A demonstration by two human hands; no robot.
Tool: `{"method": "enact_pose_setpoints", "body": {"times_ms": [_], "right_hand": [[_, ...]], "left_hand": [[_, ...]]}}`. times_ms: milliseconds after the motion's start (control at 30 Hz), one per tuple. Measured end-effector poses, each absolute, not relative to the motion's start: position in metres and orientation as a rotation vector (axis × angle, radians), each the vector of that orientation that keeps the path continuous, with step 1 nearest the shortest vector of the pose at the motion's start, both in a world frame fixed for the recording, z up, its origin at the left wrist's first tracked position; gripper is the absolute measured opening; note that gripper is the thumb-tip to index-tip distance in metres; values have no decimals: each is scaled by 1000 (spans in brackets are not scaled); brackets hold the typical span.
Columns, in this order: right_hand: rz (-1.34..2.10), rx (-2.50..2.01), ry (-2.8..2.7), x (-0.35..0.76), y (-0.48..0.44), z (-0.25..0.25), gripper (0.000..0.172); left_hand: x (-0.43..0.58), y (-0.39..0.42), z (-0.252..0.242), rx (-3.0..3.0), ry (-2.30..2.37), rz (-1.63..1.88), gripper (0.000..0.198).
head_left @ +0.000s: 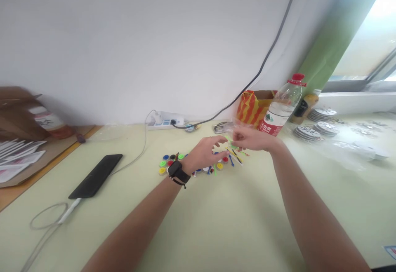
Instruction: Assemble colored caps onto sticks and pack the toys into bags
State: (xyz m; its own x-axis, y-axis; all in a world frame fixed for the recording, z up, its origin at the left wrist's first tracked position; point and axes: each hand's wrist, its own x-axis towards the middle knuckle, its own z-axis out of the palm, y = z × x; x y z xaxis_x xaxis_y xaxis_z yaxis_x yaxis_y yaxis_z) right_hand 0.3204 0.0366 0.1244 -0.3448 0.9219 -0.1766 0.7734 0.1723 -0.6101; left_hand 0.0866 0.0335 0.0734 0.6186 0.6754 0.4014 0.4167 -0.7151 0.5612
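1. On the pale tabletop (pixel 216 222), below the white wall, both hands are close together over a group of small coloured things.
2. The left hand (pixel 201 152), with a black watch (pixel 178 171) on its wrist, reaches above the small round pots (pixel 162 172); its fingers are wide, with the thumb apart from the index.
3. The right hand (pixel 255 139) faces it, and its fingers are narrow, bent towards the thumb. Perhaps they hold the green piece (pixel 233 146), but this part is blurred and I cannot tell.
4. The round pots, with yellow, green, blue, red and black colours, lie around and under the left hand. The thin coloured sticks (pixel 235 155) lie crossed beside them, just below the right hand.
5. Behind the right hand stands a large bottle (pixel 278 109) with a red cap, near a striped bag (pixel 251 108).
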Motion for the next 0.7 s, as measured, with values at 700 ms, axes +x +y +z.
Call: {"method": "enact_pose_setpoints", "body": {"times_ms": [700], "right_hand": [[1208,-1166,-1945,288,33,122,9]], "left_hand": [[86,38,84,2223,696,1200,17]]}}
